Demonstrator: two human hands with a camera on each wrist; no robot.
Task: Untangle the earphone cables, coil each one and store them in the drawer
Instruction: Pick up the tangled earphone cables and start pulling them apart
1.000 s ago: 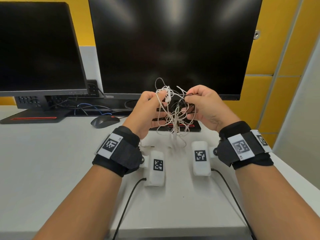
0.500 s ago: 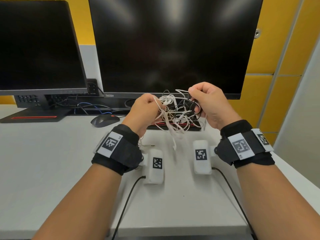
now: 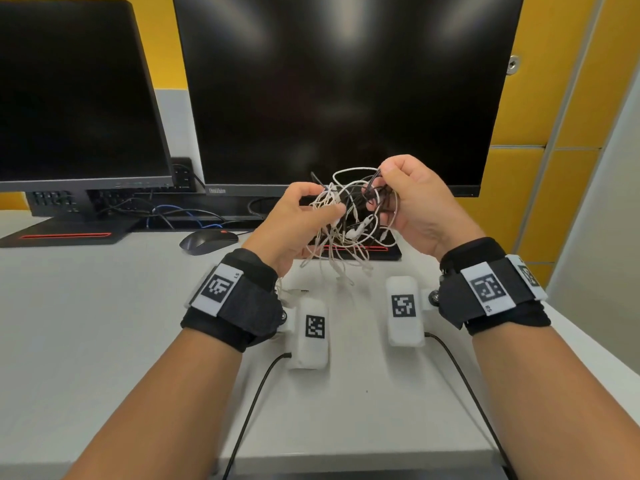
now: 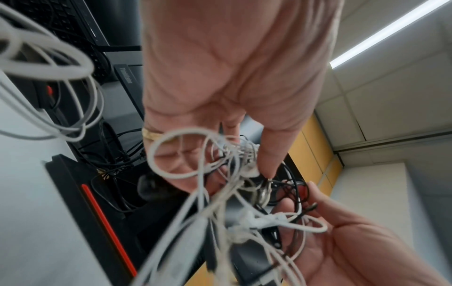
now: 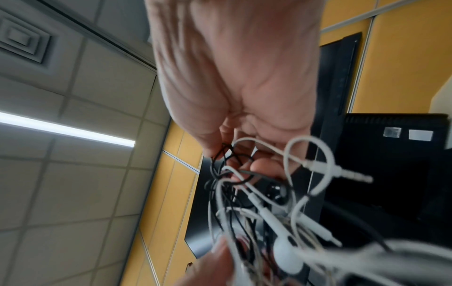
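Note:
A tangle of white and black earphone cables (image 3: 349,216) hangs in the air between my two hands, in front of the big monitor. My left hand (image 3: 304,211) pinches white strands on the tangle's left side (image 4: 244,154). My right hand (image 3: 391,188) pinches black strands at the upper right (image 5: 225,154). White loops trail down toward the desk (image 3: 343,271). A white earbud (image 5: 286,257) and a jack plug (image 5: 352,175) dangle close to the right wrist camera. No drawer is in view.
The white desk (image 3: 104,323) carries two dark monitors (image 3: 346,91), their black bases with red stripes (image 3: 65,235), a black mouse (image 3: 207,241) and blue and black wires behind. Yellow wall panels (image 3: 568,98) stand at right.
Both hands have drawn apart a little and the right hand has risen, spreading the tangle wider; the dangling loops swung below it.

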